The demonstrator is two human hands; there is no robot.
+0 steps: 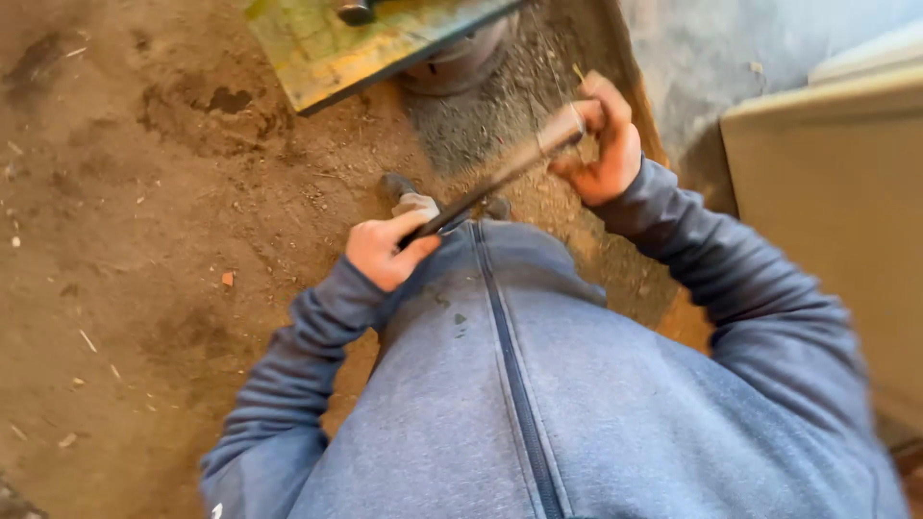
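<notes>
Grey zipped sweatshirt (538, 404) fills the foreground. Beyond it, left hand (385, 252) pinches one end of a dark flat blade (486, 190); right hand (601, 144) grips the other, steadying it level.

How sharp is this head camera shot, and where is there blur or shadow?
Head view: soft overall, with motion blur on the right hand and the long dark tool it holds with the left hand; daylight is even and mild, with no glare; a soft shadow lies under the yellow-green plate on the dirt floor; the grey zip jacket looms large at the bottom.
</notes>
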